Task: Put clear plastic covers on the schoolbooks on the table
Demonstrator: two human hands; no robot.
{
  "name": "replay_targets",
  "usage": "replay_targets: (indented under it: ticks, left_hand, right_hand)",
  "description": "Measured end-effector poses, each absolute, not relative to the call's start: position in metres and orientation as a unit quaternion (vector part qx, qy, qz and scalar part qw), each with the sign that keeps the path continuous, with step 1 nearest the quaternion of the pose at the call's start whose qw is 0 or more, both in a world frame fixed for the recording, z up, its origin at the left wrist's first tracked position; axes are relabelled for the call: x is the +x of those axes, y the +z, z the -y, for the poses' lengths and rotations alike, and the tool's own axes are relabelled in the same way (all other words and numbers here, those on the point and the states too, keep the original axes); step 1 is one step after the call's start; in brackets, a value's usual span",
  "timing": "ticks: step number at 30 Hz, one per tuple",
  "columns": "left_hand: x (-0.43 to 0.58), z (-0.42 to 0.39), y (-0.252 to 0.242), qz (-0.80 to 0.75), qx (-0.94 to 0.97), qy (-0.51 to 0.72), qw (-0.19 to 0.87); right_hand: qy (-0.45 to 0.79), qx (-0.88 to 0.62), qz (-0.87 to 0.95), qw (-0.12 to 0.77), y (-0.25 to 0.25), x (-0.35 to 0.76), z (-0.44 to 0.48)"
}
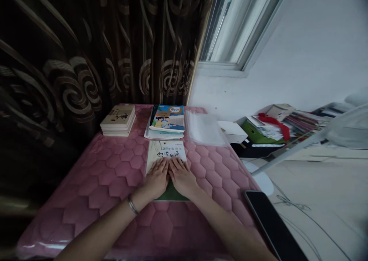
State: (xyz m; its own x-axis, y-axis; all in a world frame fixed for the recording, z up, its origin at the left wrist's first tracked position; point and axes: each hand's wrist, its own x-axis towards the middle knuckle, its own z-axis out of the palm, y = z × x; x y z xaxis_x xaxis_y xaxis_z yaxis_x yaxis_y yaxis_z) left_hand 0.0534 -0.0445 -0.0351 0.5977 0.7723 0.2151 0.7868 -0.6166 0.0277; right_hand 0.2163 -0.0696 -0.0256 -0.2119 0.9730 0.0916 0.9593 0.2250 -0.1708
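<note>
A book (168, 147) with a pale cover, dark lettering and a green lower part lies flat on the pink table cover (115, 184). My left hand (157, 176), with a bracelet on its wrist, rests flat on the left half of the book. Beside it, my right hand (181, 176) lies flat on the right half, the fingertips of both hands close together. Neither hand grips anything. My palms and fingers hide the middle of the cover.
Behind the book is a stack of textbooks (169, 119). Small tan books (118, 119) are piled at the back left, and clear plastic sheets (205, 128) lie at the back right. A dark phone (273, 226) is near the right edge. Patterned curtains (129, 42) hang behind the table.
</note>
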Motion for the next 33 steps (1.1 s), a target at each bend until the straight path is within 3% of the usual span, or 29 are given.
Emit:
replay_targets:
  ticks: [10, 18, 26, 33]
  left_hand:
    - [0.009, 0.070, -0.022, 0.472, -0.872, -0.124, 0.034]
    - [-0.003, 0.119, -0.026, 0.314, -0.932, -0.178, -0.035]
    - [-0.005, 0.106, -0.033, 0.253, -0.941, -0.223, -0.011]
    - [-0.019, 0.103, -0.027, 0.244, -0.936, -0.250, -0.034]
  right_hand:
    - [0.058, -0.675, 0.734, 0.047, -0.020, 0.260, 0.107]
    - [0.059, -0.527, 0.814, 0.236, -0.019, 0.207, 0.158]
    - [-0.018, -0.514, 0.834, 0.200, -0.039, 0.191, 0.154]
    - [0.010, -0.518, 0.835, 0.182, -0.042, 0.226, 0.160]
